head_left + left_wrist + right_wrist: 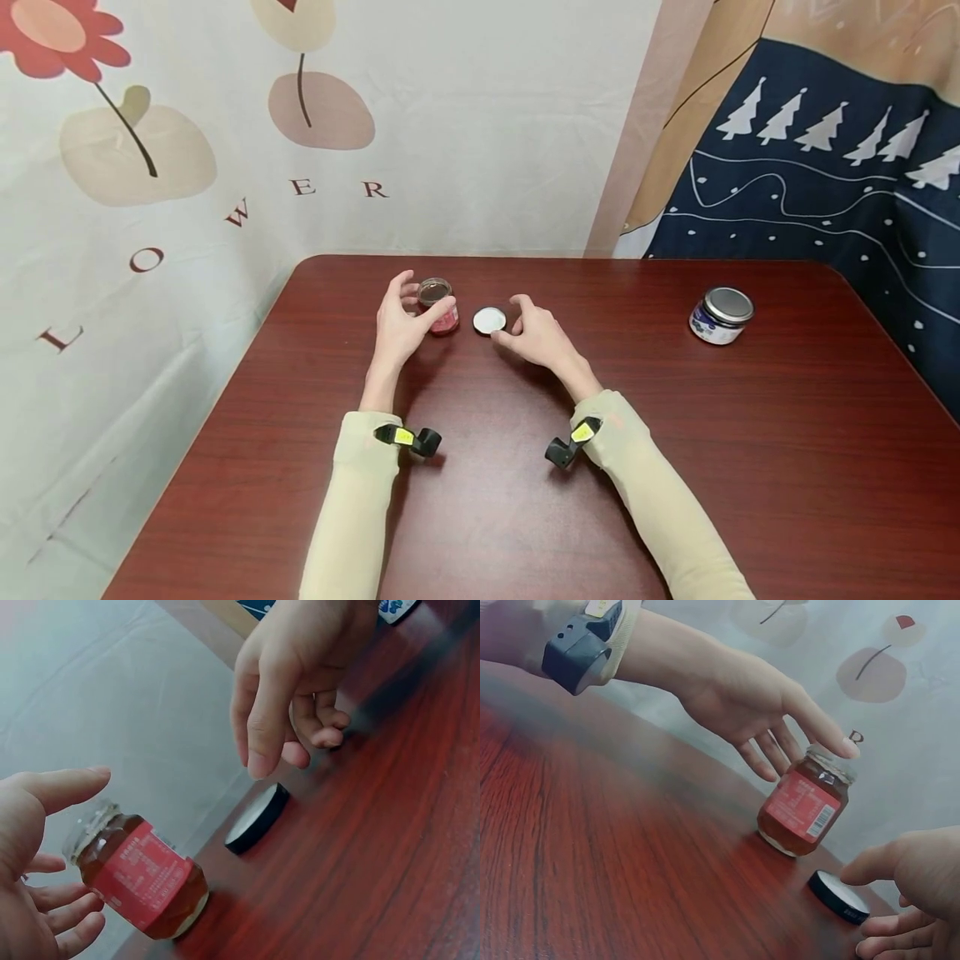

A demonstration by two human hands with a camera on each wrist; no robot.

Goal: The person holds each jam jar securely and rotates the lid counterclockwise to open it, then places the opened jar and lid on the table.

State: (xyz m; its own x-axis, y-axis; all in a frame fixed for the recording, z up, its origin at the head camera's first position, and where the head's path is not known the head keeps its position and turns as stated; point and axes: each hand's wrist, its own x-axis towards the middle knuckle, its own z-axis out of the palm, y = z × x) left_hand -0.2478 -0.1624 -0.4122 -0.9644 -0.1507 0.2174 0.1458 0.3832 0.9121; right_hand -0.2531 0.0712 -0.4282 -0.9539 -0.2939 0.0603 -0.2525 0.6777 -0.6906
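An uncapped glass jar (pixel 444 320) with a red label and dark amber contents stands upright on the table. My left hand (pixel 399 327) is beside it, thumb extended near the rim and fingers loosely bent at the far side. In the left wrist view a gap shows between that thumb and the jar (pixel 146 874). To the jar's right, a black-edged lid (pixel 490 320) lies with its white inside facing up. My right hand (pixel 542 335) hovers just right of the lid, thumb and fingers spread around its near edge without gripping it.
A second jar (pixel 722 316), with a silver lid and a blue-and-white label, stands farther right on the reddish-brown table (pixel 487 517). Behind the table hang a pale flower-print cloth (pixel 480 125) and a navy cloth (pixel 810 192) with white trees.
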